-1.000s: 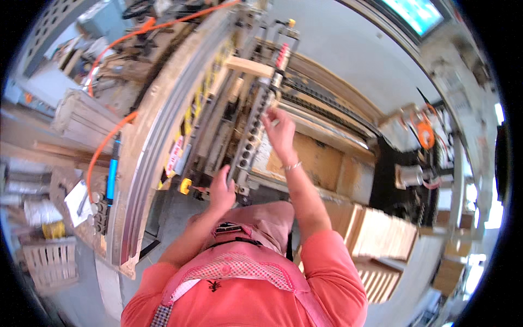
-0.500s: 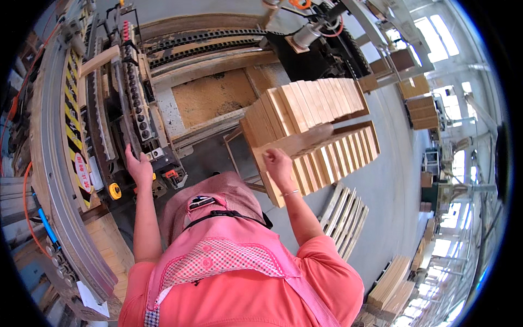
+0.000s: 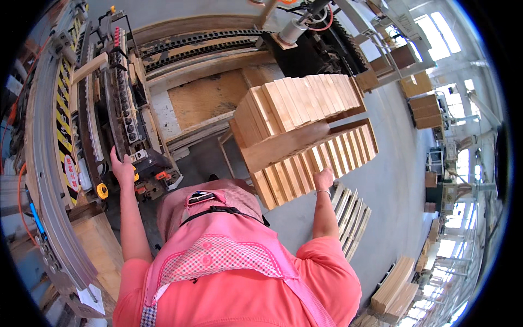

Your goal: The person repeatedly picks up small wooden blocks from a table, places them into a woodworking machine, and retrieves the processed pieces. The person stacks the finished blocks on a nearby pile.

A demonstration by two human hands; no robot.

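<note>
My left hand rests at the near end of a long dark machine rail, thumb and fingers apart, holding nothing that I can see. Just below it is a yellow knob. On the right, my right hand is closed at the near end of a wooden board in the lower row; its fingertips are partly hidden. These boards stand side by side on a wooden rack. A second, upper row of boards leans behind them.
A yellow-and-black striped strip runs along the machine's left. Behind the rack are chain tracks and a sawdust-covered panel. A slatted pallet lies on the floor at right, with stacked planks farther toward me.
My right hand has moved right and down, from above the rack to the lower row's board ends. My left hand stays at the rail end. The view has shifted slightly.
</note>
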